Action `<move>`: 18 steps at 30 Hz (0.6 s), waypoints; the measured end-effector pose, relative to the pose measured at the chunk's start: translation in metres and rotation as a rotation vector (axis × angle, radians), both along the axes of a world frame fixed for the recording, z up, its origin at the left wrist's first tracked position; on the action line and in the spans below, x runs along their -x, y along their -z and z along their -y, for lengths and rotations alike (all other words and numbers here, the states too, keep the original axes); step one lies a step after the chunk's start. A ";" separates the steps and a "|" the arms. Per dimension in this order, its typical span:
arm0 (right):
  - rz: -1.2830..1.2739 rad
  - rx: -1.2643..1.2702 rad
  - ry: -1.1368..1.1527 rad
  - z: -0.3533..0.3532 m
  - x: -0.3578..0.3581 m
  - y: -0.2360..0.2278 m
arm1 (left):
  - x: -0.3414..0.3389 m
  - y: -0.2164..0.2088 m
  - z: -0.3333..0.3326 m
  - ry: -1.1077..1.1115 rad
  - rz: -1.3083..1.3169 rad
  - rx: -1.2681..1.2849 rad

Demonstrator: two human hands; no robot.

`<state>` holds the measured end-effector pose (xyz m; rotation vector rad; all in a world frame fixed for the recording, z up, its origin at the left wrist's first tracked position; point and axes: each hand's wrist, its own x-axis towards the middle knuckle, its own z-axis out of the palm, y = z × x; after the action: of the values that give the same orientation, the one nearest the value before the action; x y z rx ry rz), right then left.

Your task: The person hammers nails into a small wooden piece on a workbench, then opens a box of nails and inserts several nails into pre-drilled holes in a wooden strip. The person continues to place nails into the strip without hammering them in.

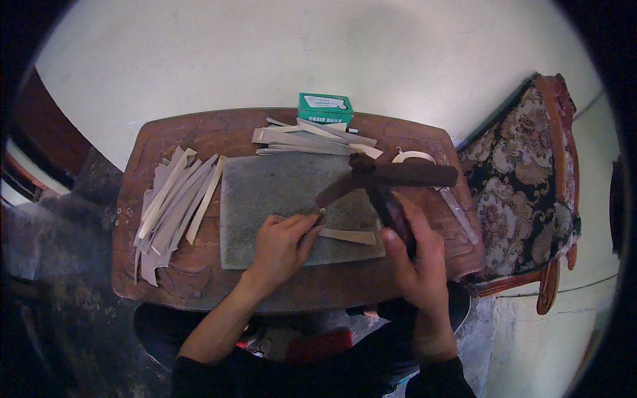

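Note:
My right hand (420, 255) is closed around the handle of a dark hammer (411, 175), raised over the right part of a grey slab (265, 199). Some motion smears the hammer's head. On the slab my left hand (282, 245) is closed in a pinch. At its fingertips shows the small pale head of what looks like a nail (323, 211); its shank is hidden. A narrow beige strip (348, 235) lies flat on the slab, its left end hidden under my left fingers.
On the carved wooden table (199, 126), strips are heaped at the left (174, 202) and back (305, 137). A green-and-white box (325, 109) stands behind. At the right lie a tape roll (415, 157) and a clear strip (458, 215). A floral-upholstered chair (524, 166) borders the table's right side.

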<state>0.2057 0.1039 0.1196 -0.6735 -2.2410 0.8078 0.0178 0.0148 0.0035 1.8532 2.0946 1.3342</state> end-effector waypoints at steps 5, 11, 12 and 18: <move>0.073 0.013 -0.037 0.006 0.003 -0.007 | 0.000 -0.005 0.002 -0.011 -0.023 0.009; 0.063 0.014 -0.007 0.006 0.001 -0.002 | 0.000 -0.001 0.002 0.003 -0.016 0.021; 0.068 0.006 -0.007 0.005 0.001 -0.002 | 0.001 -0.002 0.002 0.000 -0.006 0.025; 0.066 0.029 0.024 0.010 -0.001 0.000 | 0.000 0.002 0.002 -0.009 0.010 0.017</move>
<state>0.2069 0.0935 0.1197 -0.7497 -2.2796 0.8179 0.0174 0.0126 0.0016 1.8291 2.1049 1.3201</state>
